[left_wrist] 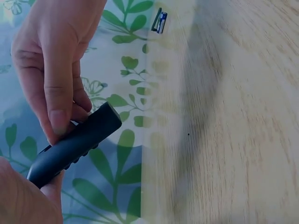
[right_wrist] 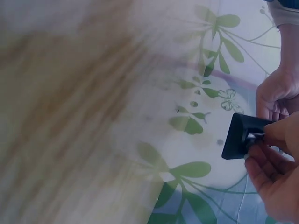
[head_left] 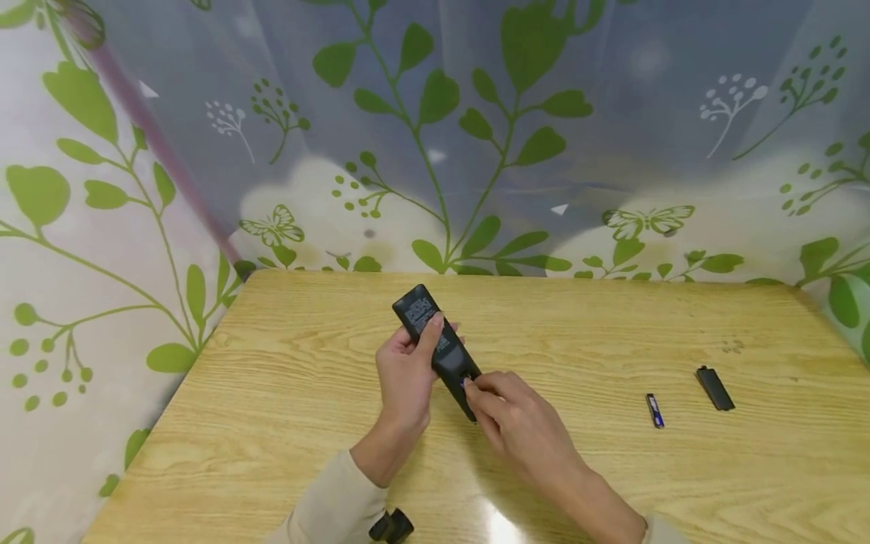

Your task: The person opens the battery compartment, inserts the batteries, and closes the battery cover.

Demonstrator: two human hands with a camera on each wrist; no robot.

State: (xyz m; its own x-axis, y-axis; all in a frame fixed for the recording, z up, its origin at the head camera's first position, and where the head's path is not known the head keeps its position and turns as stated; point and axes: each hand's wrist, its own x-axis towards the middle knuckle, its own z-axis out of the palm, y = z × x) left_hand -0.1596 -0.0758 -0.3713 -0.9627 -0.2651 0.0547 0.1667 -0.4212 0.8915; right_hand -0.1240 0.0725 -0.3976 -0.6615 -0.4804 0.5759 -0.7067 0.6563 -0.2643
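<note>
A black remote control [head_left: 450, 361] is held back side up over the table, tilted, its printed label facing the head camera. My left hand [head_left: 404, 378] grips it around the middle, thumb lying across the back. At the lower end, the fingertips of my right hand [head_left: 526, 423] pinch a small battery [head_left: 465, 382] at the uncovered battery compartment; only a bit of blue shows, the rest hidden by fingers. In the right wrist view, something shiny shows in the compartment [right_wrist: 253, 136] beside the fingertips. The left wrist view has the remote [left_wrist: 77, 144] edge-on, right fingers on top.
To the right on the wooden table [head_left: 285, 363] lies a second blue and white battery [head_left: 655, 410]. Beyond it is the black battery cover [head_left: 716, 388]. A leaf-patterned curtain [head_left: 435, 151] hangs behind the table's far edge and along the left.
</note>
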